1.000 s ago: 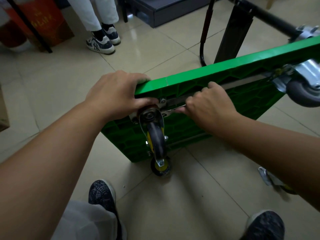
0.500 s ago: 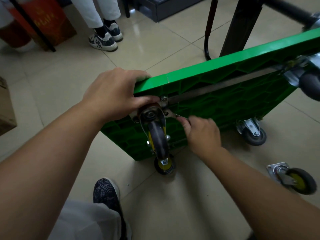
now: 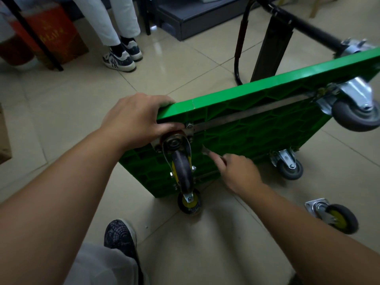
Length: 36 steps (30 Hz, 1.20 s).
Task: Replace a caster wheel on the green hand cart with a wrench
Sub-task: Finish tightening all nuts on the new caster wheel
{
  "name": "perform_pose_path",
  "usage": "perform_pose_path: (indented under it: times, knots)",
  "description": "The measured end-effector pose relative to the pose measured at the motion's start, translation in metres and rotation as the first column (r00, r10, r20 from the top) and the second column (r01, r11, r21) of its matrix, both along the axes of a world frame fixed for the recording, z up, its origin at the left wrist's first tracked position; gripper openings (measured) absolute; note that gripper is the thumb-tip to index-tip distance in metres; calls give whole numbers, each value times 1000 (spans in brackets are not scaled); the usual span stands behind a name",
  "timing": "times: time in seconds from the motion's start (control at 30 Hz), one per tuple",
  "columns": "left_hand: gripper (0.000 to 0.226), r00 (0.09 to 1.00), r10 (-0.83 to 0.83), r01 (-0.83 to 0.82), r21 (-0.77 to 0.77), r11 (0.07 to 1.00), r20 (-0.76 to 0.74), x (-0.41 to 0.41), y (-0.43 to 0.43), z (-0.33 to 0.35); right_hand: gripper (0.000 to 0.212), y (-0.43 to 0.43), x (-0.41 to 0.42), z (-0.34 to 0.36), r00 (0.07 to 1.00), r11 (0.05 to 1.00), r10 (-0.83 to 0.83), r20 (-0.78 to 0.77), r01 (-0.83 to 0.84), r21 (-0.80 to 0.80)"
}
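Note:
The green hand cart point(image 3: 257, 136) stands on its edge with its ribbed underside facing me. My left hand point(image 3: 135, 118) grips its top near corner, thumb by the mounting plate of the near caster wheel point(image 3: 182, 171). That black wheel with a yellow hub hangs from the plate, and a bolt point(image 3: 188, 126) shows above it. My right hand point(image 3: 236, 173) holds a small silver wrench point(image 3: 207, 152) just right of the caster plate, its jaw close to the plate's lower right corner. A loose caster point(image 3: 335, 218) lies on the floor at the right.
Two grey casters point(image 3: 353, 112) point(image 3: 290, 168) stay mounted on the cart's far side. The cart's black handle point(image 3: 287, 23) rests on the floor behind. A person's legs and sneakers point(image 3: 121, 58) stand at the back left beside a red box point(image 3: 51, 36). My shoe point(image 3: 119, 237) is below the cart.
My right hand came down from the metal strip by the upper bolt to a spot lower right of the caster plate, still holding the wrench. My left hand kept its grip.

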<state>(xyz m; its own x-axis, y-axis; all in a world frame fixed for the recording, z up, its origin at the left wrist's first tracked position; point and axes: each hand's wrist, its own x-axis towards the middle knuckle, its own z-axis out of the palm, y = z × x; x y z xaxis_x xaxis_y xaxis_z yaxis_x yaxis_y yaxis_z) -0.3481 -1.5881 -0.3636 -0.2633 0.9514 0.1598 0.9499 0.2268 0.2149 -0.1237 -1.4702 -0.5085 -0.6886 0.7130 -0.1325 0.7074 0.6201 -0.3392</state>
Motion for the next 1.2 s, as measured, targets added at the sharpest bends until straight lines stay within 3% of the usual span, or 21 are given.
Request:
perform_pose_path:
  times: [0.07,0.2,0.3,0.43,0.63,0.83,1.0,1.2]
  knots:
    - [53,1000,2,-2,-3,1000,3,-1,0,0,56,15,19,13,978,967,57,201,-104,235]
    - [49,1000,11,-11,-7,1000,14,0,-1,1,73,36,23,54,983,803,180,46,-174,570]
    - [49,1000,4,-4,-17,1000,17,1,-1,3,67,38,3,103,950,638,293,105,-276,719]
    - [48,1000,0,0,-16,1000,8,0,-1,3,68,34,-19,142,928,564,256,271,-371,737]
    - [47,1000,11,-10,-22,1000,29,0,0,3,66,33,-21,148,916,515,233,327,-402,757]
    - [51,999,13,-12,-41,999,40,2,-1,6,66,26,-22,144,921,591,205,331,-386,709]
    - [48,999,11,-10,-35,999,32,4,-1,6,66,24,-25,138,924,570,200,326,-380,728]
    - [47,1000,11,-10,-36,999,18,5,-2,5,69,30,-22,105,974,628,159,161,-226,745]
